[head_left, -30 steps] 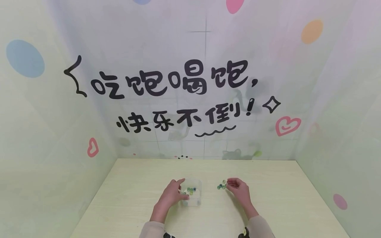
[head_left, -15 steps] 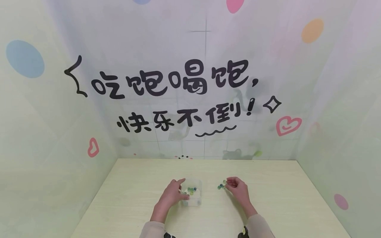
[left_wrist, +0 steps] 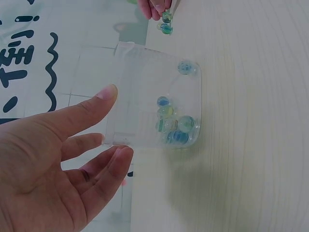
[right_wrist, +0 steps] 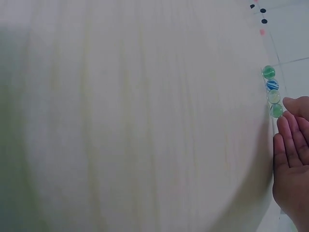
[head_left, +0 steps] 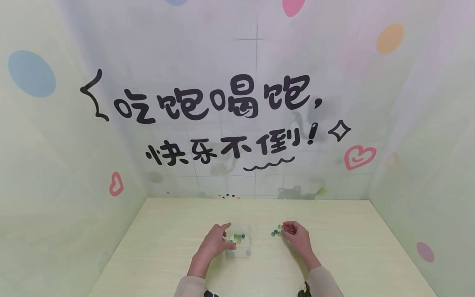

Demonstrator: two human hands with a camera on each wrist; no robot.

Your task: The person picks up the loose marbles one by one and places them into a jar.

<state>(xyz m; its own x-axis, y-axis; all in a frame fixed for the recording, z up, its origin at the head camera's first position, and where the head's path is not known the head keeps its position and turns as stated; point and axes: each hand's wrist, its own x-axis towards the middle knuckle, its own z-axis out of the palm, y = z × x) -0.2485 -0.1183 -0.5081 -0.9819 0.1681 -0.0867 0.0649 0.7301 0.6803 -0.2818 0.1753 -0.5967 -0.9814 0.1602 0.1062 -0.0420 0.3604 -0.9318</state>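
Observation:
A clear plastic box [head_left: 243, 251] stands on the table, with several glass marbles [left_wrist: 186, 124] lying in it. My left hand [head_left: 213, 243] holds the box by its left side, thumb on the near part and fingers toward the far part. Right of the box, a small cluster of green and blue marbles [head_left: 276, 232] lies on the table. My right hand [head_left: 298, 235] is beside this cluster, its thumb and fingertips right at the nearest marble. In the right wrist view, the marbles [right_wrist: 273, 85] line up just off the fingertips, and the fingers are loosely extended.
The pale wooden table [head_left: 356, 243] reaches back to a printed cloth wall [head_left: 237, 53] with dark lettering. Similar cloth walls rise at the left and right sides. Bare tabletop lies between the box and the loose marbles.
My right fingertips have shifted very slightly left, closer to the loose marbles. The left hand and the box stay in place.

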